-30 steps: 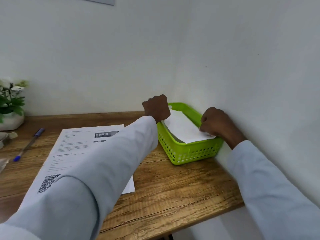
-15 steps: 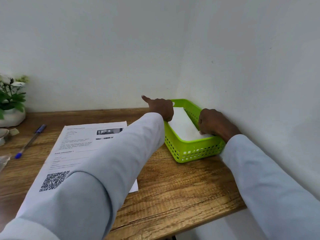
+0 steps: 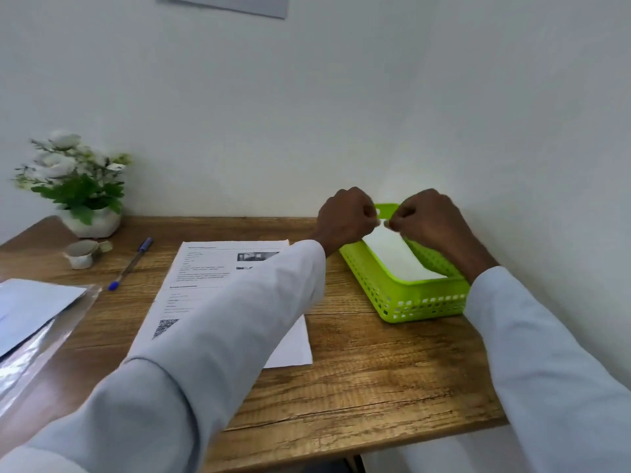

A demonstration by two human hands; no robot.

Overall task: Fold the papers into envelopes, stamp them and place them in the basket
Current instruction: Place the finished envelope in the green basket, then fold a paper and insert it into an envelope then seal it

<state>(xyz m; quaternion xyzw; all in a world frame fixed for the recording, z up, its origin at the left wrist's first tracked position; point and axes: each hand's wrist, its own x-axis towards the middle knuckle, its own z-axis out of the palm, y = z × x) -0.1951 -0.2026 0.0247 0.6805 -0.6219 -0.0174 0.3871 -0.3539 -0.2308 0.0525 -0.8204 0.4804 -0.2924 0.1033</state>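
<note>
Both grips, left hand (image 3: 346, 216) and right hand (image 3: 426, 218), are curled above the basket (image 3: 423, 302); nothing is visibly held. The folded envelope (image 3: 396, 257) is judged light and flimsy, best pinched at an edge.

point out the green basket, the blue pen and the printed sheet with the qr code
green basket (image 3: 423, 303), head view, on its near perforated wall
blue pen (image 3: 131, 264), head view, on the middle of its barrel
printed sheet (image 3: 205, 274), head view, on its text area

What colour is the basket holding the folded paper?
Bright lime green, with a perforated wall; the basket shows clearly in the head view, at the table's right end.
</note>
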